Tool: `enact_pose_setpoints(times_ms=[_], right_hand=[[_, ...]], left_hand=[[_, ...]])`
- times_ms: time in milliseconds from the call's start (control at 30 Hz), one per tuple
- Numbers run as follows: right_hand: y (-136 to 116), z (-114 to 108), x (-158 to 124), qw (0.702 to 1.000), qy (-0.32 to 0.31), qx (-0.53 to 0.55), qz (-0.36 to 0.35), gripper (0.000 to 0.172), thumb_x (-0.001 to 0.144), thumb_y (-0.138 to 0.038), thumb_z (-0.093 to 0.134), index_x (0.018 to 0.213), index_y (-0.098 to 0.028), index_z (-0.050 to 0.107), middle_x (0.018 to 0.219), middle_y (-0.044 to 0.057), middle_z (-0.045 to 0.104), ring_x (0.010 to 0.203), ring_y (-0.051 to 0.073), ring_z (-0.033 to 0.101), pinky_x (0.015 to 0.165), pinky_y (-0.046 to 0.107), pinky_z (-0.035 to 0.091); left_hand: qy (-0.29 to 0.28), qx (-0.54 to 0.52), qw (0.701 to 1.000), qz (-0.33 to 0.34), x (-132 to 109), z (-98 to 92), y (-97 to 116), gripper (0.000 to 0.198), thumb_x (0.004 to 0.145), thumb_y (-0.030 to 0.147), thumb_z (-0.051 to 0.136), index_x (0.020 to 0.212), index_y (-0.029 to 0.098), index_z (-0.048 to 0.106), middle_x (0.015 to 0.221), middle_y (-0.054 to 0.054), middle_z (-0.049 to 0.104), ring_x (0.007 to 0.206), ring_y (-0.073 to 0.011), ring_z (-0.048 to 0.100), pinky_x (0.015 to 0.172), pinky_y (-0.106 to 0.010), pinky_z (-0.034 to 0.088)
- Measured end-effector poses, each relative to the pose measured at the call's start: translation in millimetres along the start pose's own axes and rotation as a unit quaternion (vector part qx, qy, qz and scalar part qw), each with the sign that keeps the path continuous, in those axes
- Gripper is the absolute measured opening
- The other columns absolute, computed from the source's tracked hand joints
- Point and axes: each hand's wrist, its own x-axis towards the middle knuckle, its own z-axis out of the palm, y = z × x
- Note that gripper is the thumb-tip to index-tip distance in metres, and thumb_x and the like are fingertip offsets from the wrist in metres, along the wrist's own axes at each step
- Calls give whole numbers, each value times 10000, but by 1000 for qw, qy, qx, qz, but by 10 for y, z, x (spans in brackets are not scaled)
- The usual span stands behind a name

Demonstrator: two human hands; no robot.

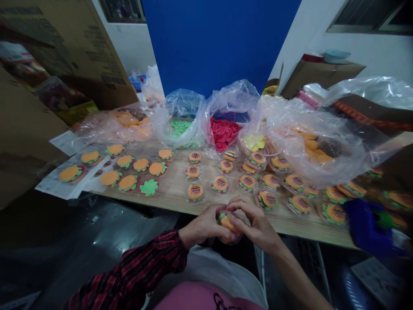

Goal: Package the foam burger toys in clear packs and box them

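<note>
My left hand and my right hand meet just in front of the table's near edge, both closed around one small orange burger-shaped foam piece in a clear wrapper. My left arm wears a red-and-black plaid sleeve; my right forearm is bare. On the wooden table beyond my hands lie several rows of similar pieces: wrapped ones with printed tops in the middle and right, unwrapped orange-on-green ones at the left, and a lone green leaf shape.
Open plastic bags stand along the table's back: orange pieces, green shapes, red shapes, yellow shapes, more orange pieces. Cardboard boxes rise at the left. A blue board stands behind. A blurred blue object sits at right.
</note>
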Motion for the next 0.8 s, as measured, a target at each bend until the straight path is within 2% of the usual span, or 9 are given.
enact_pose_setpoints(times_ms=[133, 233, 367, 533, 600, 700, 800], right_hand=[[1, -66, -8, 999, -17, 6, 27, 45, 829, -202, 536, 833, -193, 580, 891, 39, 565, 879, 177, 544, 796, 307, 420], [38, -94, -28, 999, -20, 8, 47, 119, 848, -231, 522, 773, -187, 602, 888, 45, 566, 858, 171, 552, 789, 309, 422], [104, -100, -52, 996, 20, 56, 61, 137, 841, -284, 552, 805, -202, 656, 943, 53, 572, 917, 182, 556, 834, 321, 426], [197, -103, -75, 984, -9, 159, 75, 164, 784, -333, 630, 880, -218, 697, 1091, 72, 577, 1046, 224, 544, 899, 355, 423], [246, -94, -85, 984, 16, 162, 79, 201, 770, -342, 645, 928, -230, 697, 1138, 73, 579, 1094, 233, 523, 920, 366, 415], [290, -79, -88, 978, 101, 144, 112, 254, 735, -338, 678, 963, -227, 675, 1045, 66, 631, 981, 213, 574, 844, 349, 458], [250, -73, -74, 981, 104, 81, 139, 183, 759, -339, 644, 854, -184, 664, 816, 43, 649, 756, 177, 591, 683, 294, 472]], left_hand=[[33, 6, 999, -7, -18, -28, -16, 408, 511, 148, 764, 894, 115, 628, 739, 4, 577, 647, -91, 491, 581, -192, 363], [55, 12, 998, -11, 0, -39, -28, 456, 470, 124, 781, 898, 105, 624, 765, -10, 585, 676, -103, 505, 588, -194, 369], [48, 6, 999, -1, 21, -45, -11, 440, 495, 139, 779, 906, 108, 625, 773, -15, 593, 678, -102, 514, 596, -193, 384], [28, -26, 999, 4, 15, -39, 11, 409, 510, 147, 767, 893, 110, 628, 779, -22, 608, 674, -105, 543, 592, -189, 422], [27, -34, 999, -12, 13, -34, 20, 362, 538, 174, 752, 869, 105, 623, 757, -31, 618, 636, -113, 560, 560, -201, 451], [14, -33, 999, -33, 14, -32, 36, 287, 599, 225, 717, 836, 93, 620, 722, -51, 628, 575, -126, 569, 487, -214, 472], [24, -29, 999, -23, 19, -39, 35, 305, 617, 231, 716, 874, 103, 612, 737, -55, 635, 579, -133, 579, 461, -215, 490]])
